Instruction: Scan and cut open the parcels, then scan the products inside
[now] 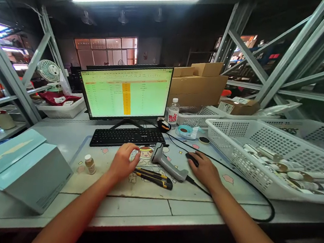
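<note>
My right hand (205, 170) rests over a black computer mouse (193, 159), its fingers curved around it. Just below the keyboard (128, 136), my left hand (124, 160) lies on the printed desk mat (100, 184), holding nothing, with the thumb apart from the bent fingers. Between the two hands lies a grey barcode scanner (171, 166) with a black cable. Two yellow-and-black utility knives (155, 178) lie beside my left hand, close to its thumb side. A small bottle with a white cap (89, 164) stands left of that hand. Behind the keyboard, a monitor (127, 92) displays a spreadsheet.
To the right, a white perforated basket (233, 161) holds several cylindrical items (288, 167). A light blue box (31, 177) sits at the left. Blue tape (184, 130) and a water bottle (173, 113) stand near the monitor. Cardboard boxes (196, 88) are behind.
</note>
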{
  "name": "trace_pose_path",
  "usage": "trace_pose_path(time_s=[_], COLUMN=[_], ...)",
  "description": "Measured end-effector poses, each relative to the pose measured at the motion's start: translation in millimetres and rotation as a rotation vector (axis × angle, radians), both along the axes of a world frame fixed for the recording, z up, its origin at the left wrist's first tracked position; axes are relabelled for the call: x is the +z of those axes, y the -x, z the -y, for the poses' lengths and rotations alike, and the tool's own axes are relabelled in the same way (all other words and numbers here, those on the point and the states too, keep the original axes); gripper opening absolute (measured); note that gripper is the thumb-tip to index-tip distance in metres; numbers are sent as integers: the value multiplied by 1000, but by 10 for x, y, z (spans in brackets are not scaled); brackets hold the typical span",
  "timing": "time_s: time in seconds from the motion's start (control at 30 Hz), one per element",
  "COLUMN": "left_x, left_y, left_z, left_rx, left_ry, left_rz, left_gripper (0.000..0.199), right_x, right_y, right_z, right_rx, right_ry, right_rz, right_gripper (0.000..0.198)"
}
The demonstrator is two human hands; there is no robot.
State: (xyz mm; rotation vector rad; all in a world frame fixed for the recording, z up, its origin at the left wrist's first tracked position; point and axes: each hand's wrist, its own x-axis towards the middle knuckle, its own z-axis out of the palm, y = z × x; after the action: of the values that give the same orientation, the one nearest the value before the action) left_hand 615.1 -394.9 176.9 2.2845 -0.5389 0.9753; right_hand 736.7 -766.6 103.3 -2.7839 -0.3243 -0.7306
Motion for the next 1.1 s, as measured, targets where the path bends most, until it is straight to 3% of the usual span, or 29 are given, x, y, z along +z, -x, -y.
trace_pose_path(time_s=[0.2,0.4,0.7,1.1], left_x=[-178,-340,-480,-542], left_y=[-983,-1450,-1591,-1555], left_z=[213,381,470,490], left_rx=[154,173,149,158], left_ry=[-260,-357,-484,-411], left_rz=[-301,-353,-329,-317], left_gripper=[19,45,49,50], right_x=[13,22,29,2], right_y=[28,69,65,26], right_z=[-32,-50,-32,12], right_rx=[7,-5,-18,-14], right_ry=[-1,-9,10,23], right_rz=[8,-15,9,54], right_gripper=[44,45,41,40])
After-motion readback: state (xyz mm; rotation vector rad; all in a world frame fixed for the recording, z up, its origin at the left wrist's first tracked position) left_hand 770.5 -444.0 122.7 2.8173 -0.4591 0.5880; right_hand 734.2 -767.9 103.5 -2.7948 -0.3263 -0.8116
